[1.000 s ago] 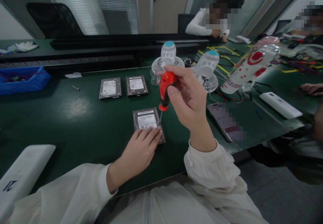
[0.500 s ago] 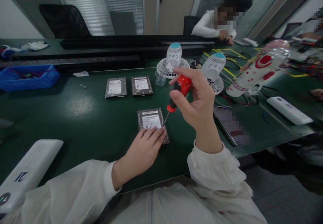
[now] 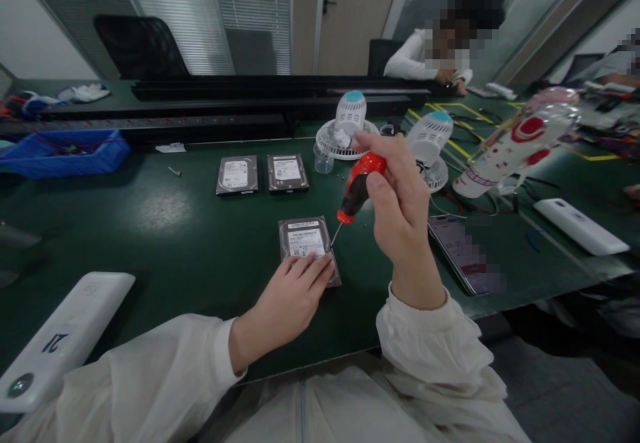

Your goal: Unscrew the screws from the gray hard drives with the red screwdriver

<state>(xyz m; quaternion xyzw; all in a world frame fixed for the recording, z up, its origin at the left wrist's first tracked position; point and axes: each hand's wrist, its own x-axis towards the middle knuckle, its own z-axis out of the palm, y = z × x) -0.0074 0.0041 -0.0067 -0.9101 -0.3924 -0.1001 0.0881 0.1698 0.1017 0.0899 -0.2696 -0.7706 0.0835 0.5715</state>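
Observation:
A hard drive (image 3: 303, 234) lies label up on the green table in front of me. My left hand (image 3: 287, 296) rests flat across its near part, fingers stretched out and covering the lower label. In my right hand (image 3: 400, 196) is a screwdriver (image 3: 357, 188) with a red and black handle, gripped between thumb and fingers. The screwdriver is tilted, and its tip meets the drive's right edge, close to my left fingertips. Whether a screw sits under the tip is too small to tell. Two more hard drives, one left (image 3: 237, 174) and one right (image 3: 287, 172), lie farther back.
A clear plastic cup (image 3: 323, 158) stands by two white fans (image 3: 350, 116). To the right are a phone (image 3: 463, 253), a white power bank (image 3: 580, 226) and a decorated bottle (image 3: 515, 143). A blue bin (image 3: 65, 156) sits at left; a person (image 3: 425, 56) sits across.
The view has shifted slightly, moving everything a little to the right. My right hand has turned around the screwdriver handle, fingers more curled. The tip stays at the drive's edge; my left hand stays put.

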